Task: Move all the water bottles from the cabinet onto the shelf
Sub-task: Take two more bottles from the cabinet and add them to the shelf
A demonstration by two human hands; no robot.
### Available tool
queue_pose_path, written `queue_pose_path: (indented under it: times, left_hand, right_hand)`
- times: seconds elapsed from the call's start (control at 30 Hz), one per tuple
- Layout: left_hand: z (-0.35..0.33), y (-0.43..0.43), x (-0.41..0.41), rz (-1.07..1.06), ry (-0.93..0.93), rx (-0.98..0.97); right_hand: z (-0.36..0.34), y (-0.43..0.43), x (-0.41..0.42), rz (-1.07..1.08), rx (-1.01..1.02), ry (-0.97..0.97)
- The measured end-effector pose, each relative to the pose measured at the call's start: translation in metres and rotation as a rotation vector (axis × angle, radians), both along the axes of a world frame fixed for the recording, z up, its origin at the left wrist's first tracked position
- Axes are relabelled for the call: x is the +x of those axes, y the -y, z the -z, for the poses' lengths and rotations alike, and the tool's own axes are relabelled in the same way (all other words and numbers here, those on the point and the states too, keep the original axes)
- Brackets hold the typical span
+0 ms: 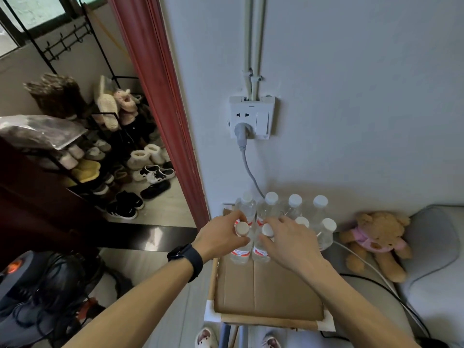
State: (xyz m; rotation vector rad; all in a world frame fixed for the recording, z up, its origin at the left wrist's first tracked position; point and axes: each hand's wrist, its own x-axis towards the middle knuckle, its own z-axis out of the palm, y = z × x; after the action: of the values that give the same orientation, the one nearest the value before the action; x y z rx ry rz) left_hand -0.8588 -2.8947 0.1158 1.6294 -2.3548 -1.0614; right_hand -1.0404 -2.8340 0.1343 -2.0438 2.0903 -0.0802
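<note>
Seemingly setting down, the left hand (221, 234) and right hand (283, 237) grip the left water bottle (239, 252) and right water bottle (261, 251) by their necks, upright on the cardboard-lined shelf (263, 292) below the wall socket (251, 116), with six more bottles (320, 209) nearer that socket; next, release both without nudging those.

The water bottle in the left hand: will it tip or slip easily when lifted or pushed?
The water bottle looks full, so probably heavy for its size. Tall, narrow and upright on the cardboard, it may tip if pushed near the cap. The left hand grips near its top; smooth plastic might slip.
</note>
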Motion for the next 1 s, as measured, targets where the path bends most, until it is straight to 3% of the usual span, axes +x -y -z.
queue_pose_path:
  times: [0.37, 0.7, 1.0]
  left_hand:
    - [-0.006, 0.004, 0.002, 0.143, 0.176, -0.266]
    - [0.007, 0.008, -0.002, 0.109, 0.177, -0.266]
    - [0.006, 0.015, -0.008, 0.079, 0.119, -0.149]
  right_hand:
    - [0.002, 0.004, -0.002, -0.009, 0.000, -0.004]
    - [-0.005, 0.006, -0.008, -0.039, 0.028, -0.016]
    - [-0.001, 0.011, -0.011, 0.000, 0.031, -0.046]
